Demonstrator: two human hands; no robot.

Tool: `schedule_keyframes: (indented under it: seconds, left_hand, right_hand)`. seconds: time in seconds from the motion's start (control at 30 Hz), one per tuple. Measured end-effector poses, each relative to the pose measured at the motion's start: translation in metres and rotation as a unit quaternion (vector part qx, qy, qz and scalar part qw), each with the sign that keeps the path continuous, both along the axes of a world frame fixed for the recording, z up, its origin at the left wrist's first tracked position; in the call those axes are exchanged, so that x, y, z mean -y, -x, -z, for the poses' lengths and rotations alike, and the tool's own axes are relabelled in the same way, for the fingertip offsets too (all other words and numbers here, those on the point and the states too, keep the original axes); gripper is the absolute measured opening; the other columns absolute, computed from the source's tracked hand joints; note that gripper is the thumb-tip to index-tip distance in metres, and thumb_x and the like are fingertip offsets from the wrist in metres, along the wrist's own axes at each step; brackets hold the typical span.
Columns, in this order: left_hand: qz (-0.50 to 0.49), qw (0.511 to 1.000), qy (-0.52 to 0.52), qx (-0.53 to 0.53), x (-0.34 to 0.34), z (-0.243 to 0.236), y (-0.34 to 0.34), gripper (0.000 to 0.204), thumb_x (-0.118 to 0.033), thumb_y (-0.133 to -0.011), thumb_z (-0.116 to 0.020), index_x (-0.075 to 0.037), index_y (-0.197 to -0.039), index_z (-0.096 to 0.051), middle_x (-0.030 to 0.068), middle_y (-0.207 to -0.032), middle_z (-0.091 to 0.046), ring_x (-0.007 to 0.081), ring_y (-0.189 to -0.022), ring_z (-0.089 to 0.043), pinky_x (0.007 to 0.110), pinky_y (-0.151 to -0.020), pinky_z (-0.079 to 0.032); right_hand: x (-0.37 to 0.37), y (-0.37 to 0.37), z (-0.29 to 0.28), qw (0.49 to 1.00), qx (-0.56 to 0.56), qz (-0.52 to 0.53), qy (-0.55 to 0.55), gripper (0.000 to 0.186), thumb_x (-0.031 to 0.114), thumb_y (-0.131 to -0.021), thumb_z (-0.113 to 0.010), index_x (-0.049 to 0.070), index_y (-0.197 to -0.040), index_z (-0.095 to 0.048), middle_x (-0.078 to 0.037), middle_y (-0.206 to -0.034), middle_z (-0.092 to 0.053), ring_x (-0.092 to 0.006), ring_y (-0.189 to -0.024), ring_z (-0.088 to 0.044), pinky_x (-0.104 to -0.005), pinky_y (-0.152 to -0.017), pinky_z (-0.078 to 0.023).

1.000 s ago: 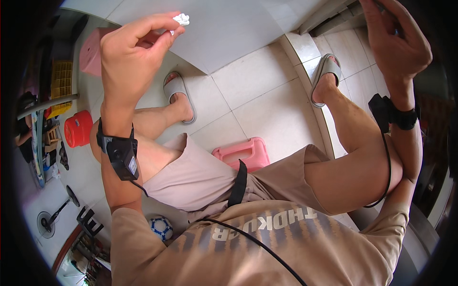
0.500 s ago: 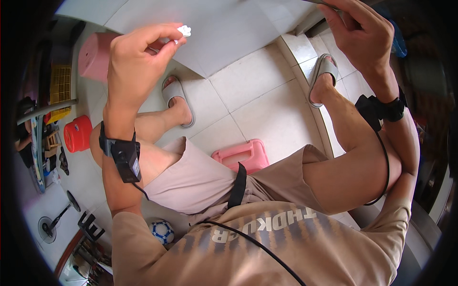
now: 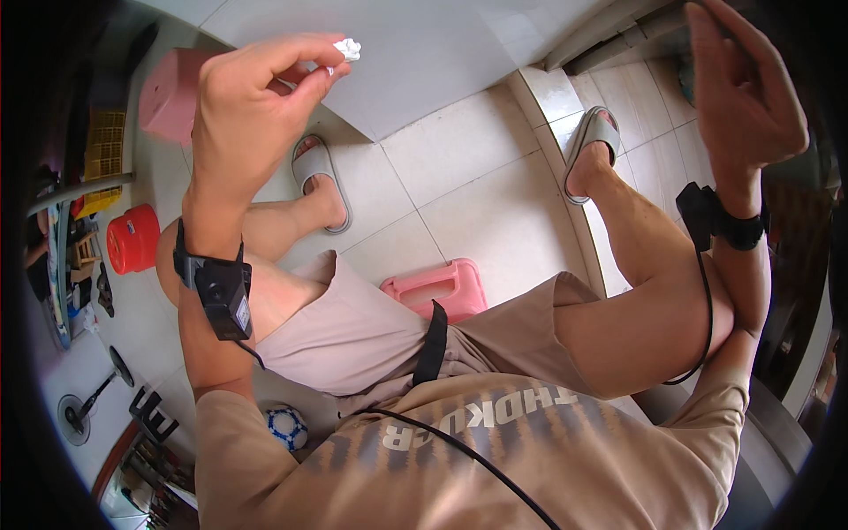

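My left hand (image 3: pixel 252 110) is raised at the upper left, its thumb and fingers pinched together. A small crumpled white piece that looks like tissue (image 3: pixel 350 49) sticks out from the fingertips. Up at the top right is my right hand (image 3: pixel 749 93), blurred, its fingers pointing upward to the frame's edge. Whether anything sits between those fingertips cannot be made out. Beyond the left hand's fingertips spreads a smooth grey-white surface (image 3: pixel 433 62).
A pink stool (image 3: pixel 168 97) and a red plastic stool (image 3: pixel 132 240) stand on the left. Between my legs, a pink plastic stool (image 3: pixel 464 287) shows its top. A tiled step (image 3: pixel 549 95) runs beside my right foot. A ball (image 3: pixel 287 427) and a fan (image 3: pixel 75 420) lie lower left.
My right hand has swung to the right, away from a dark thin edge at the top of the picture. My left hand keeps its pinch on the white piece, almost unmoved.
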State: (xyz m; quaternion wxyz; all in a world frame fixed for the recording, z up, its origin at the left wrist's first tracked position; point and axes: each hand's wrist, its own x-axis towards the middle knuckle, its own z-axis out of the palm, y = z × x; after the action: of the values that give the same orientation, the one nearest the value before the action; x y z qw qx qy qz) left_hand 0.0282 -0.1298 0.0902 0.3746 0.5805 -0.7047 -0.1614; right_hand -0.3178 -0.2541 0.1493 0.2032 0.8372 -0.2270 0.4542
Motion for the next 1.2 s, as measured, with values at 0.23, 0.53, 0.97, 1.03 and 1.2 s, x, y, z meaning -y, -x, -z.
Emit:
schedule_keyframes:
  seconds: [0.23, 0.53, 0.97, 1.03, 1.2]
  left_hand:
    - [-0.017, 1.0, 0.02, -0.001, 0.001, 0.003, -0.007, 0.011, 0.008, -0.087, -0.073, 0.002, -0.097, -0.075, 0.0091, -0.108, -0.078, 0.008, -0.082, -0.07, 0.019, -0.07, -0.055]
    - [-0.019, 0.999, 0.039, 0.004, 0.001, 0.001, -0.012, 0.018, 0.006, -0.085, -0.073, -0.001, -0.101, -0.076, 0.0069, -0.095, -0.079, 0.0094, -0.074, -0.071, 0.021, -0.066, -0.054]
    - [-0.022, 1.0, 0.01, -0.001, -0.003, -0.005, -0.013, 0.019, 0.011, -0.084, -0.069, 0.001, -0.1, -0.075, 0.0112, -0.104, -0.078, 0.0129, -0.079, -0.073, 0.023, -0.067, -0.057]
    - [-0.012, 1.0, 0.017, 0.001, -0.001, -0.01, -0.012, 0.019, 0.012, -0.084, -0.069, 0.001, -0.099, -0.074, 0.0118, -0.104, -0.078, 0.0136, -0.08, -0.074, 0.023, -0.068, -0.057]
    - [-0.01, 0.999, 0.033, -0.001, -0.002, -0.011, -0.012, 0.019, 0.013, -0.082, -0.068, 0.002, -0.096, -0.074, 0.0125, -0.104, -0.078, 0.0152, -0.08, -0.074, 0.023, -0.066, -0.057]
  right_hand:
    - [0.0, -0.016, 0.025, 0.994, -0.048, -0.056, -0.076, 0.014, -0.007, -0.077, -0.077, -0.003, -0.09, -0.073, -0.007, -0.061, -0.055, -0.0114, -0.047, -0.047, -0.0265, -0.044, -0.035]
    - [0.004, -0.017, 0.043, 0.987, -0.056, -0.011, -0.153, 0.012, -0.005, -0.076, -0.078, -0.002, -0.087, -0.074, -0.008, -0.062, -0.058, -0.0123, -0.048, -0.048, -0.0266, -0.045, -0.035]
    - [0.004, -0.005, 0.043, 0.983, -0.019, 0.006, -0.185, 0.02, 0.0, -0.082, -0.081, 0.007, -0.1, -0.078, -0.001, -0.063, -0.051, -0.0072, -0.054, -0.043, -0.024, -0.049, -0.038]
    - [0.005, 0.002, 0.036, 0.978, -0.02, 0.017, -0.208, 0.014, 0.007, -0.084, -0.081, 0.009, -0.098, -0.079, -0.001, -0.068, -0.065, -0.0069, -0.053, -0.056, -0.0214, -0.051, -0.044]
    - [0.012, -0.006, 0.063, 0.971, -0.086, 0.027, -0.223, 0.008, 0.006, -0.083, -0.076, 0.007, -0.091, -0.077, -0.006, -0.073, -0.069, -0.0241, -0.059, -0.066, -0.0329, -0.052, -0.052]
